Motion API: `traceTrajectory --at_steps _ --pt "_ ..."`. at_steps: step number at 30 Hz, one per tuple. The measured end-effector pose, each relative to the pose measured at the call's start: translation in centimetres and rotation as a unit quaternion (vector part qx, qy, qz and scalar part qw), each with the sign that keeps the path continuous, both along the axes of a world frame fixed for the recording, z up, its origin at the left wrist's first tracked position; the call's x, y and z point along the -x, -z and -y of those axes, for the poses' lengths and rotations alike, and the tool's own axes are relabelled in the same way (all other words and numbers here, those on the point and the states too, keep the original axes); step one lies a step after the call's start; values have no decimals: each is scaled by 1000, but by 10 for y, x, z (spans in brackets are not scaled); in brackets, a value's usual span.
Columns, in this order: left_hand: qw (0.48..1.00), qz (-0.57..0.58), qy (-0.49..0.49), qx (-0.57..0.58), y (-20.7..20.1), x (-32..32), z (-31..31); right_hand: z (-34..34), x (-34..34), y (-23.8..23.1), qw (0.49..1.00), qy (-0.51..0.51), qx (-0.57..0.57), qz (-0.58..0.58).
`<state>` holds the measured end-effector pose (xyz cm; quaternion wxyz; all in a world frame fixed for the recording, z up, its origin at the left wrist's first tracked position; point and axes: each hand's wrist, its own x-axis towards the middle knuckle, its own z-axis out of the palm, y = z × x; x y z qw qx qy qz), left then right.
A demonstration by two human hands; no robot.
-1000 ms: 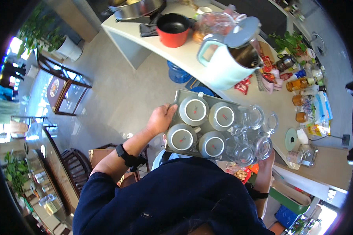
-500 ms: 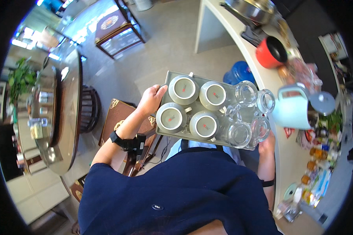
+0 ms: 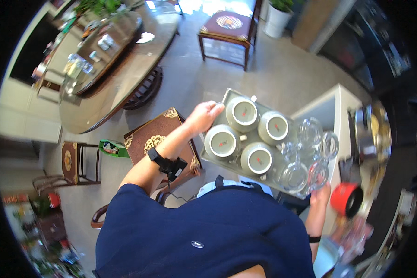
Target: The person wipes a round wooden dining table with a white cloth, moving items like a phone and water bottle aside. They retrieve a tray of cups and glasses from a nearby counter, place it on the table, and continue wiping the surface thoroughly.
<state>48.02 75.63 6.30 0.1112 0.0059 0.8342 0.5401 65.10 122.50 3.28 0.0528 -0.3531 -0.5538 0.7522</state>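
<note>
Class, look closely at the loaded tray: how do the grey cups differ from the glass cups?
The grey cups are opaque, with white-ringed bases facing up; the glass cups are clear and see-through. The grey cups fill the left part of the tray, nearer the left hand; the glass cups stand toward its right end, by the right hand. Both form groups of four on one tray.

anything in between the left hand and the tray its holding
No, nothing visible: the left hand grips the tray directly at its left edge. The upside-down cups stand on the tray, to the right of that hand.
</note>
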Motion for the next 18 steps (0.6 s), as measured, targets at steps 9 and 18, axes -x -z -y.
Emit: traceTrajectory --at_steps 9,18 --pt "983 52 -177 6 -15 42 28 4 240 -10 980 -192 -44 -4" --pt "925 76 -373 -10 -30 79 91 124 448 -37 936 -344 -64 20"
